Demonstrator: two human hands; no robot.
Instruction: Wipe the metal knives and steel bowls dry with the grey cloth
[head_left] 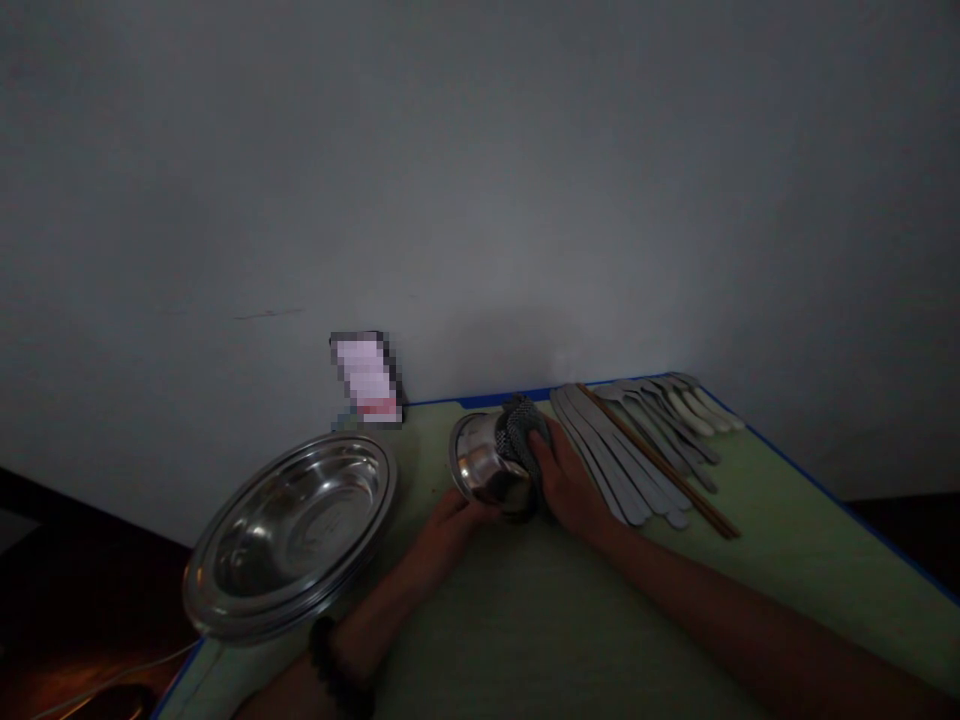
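A shiny metal bowl (480, 462) is tipped on its side above the middle of the table. My left hand (461, 512) grips it from below, near the rim; some of its fingers are hidden behind the bowl. Against the bowl's right side, my right hand (564, 478) presses a dark checked cloth (525, 435), its thumb lying over the fabric. A beaded bracelet (337, 665) circles my left wrist.
Stacked wide metal basins (199, 590) stand at the table's left edge. Behind them a phone (367, 375), blurred out, leans on the wall. To the right lie several flat table knives (615, 455), wooden chopsticks (660, 465) and several spoons (697, 405). Blue edging borders the green table (480, 620).
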